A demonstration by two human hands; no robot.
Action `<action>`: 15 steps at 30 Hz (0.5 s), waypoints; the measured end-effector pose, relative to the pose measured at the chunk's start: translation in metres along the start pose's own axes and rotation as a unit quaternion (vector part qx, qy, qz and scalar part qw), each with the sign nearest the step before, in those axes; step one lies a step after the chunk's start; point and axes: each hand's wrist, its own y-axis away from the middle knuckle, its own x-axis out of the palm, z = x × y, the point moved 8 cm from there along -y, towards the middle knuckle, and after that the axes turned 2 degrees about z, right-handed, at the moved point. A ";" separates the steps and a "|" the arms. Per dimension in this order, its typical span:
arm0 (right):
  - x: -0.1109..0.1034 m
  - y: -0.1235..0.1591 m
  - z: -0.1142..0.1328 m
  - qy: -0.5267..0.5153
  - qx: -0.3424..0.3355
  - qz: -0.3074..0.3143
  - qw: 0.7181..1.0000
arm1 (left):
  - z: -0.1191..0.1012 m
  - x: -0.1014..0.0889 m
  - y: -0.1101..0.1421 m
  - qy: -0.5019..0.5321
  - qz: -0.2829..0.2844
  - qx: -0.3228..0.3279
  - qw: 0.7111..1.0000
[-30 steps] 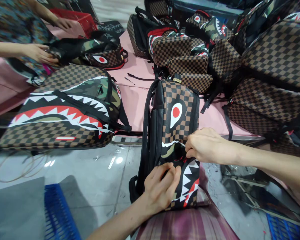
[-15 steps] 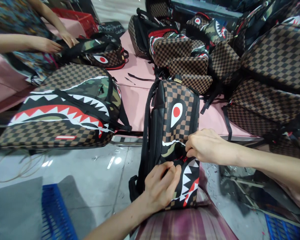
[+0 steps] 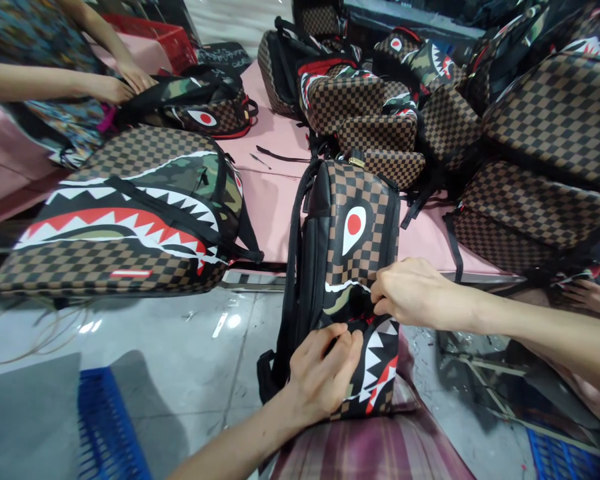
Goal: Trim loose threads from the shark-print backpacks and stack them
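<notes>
A checkered backpack (image 3: 361,240) with a red-and-white eye and shark teeth printed on its side stands upright on my lap, leaning on the table edge. My right hand (image 3: 405,292) is closed, its fingertips pinching the side of the bag at a dark opening with a little red showing. Just below, my left hand (image 3: 325,370) curls its fingers on the lower edge of that same opening. What lies between the fingertips is mostly hidden. The black shoulder straps (image 3: 293,267) hang along the bag's left side.
A large shark-mouth backpack (image 3: 145,220) lies on the pink table (image 3: 275,227) at left. Behind it a co-worker's hands (image 3: 125,83) handle another bag. Checkered backpacks (image 3: 555,113) are piled at right, near another person's hand (image 3: 593,297). A blue plastic piece (image 3: 107,423) is low left.
My hands and the backpack hold almost the same place. The co-worker's hands at left have shifted slightly, and more of the other person's hand shows at the right edge.
</notes>
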 end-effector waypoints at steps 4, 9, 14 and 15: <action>-0.002 -0.001 -0.001 0.001 -0.006 -0.011 1.000 | -0.002 -0.003 -0.001 -0.040 -0.022 0.008 0.999; -0.001 0.000 -0.004 -0.004 0.005 -0.006 1.000 | 0.001 -0.001 0.001 -0.030 -0.015 -0.011 0.999; 0.002 -0.002 0.003 0.009 -0.001 -0.005 1.000 | 0.002 -0.001 0.005 -0.030 -0.024 -0.018 0.999; 0.002 -0.001 0.003 0.001 -0.003 -0.009 1.000 | 0.002 -0.001 0.005 -0.029 -0.023 -0.017 0.999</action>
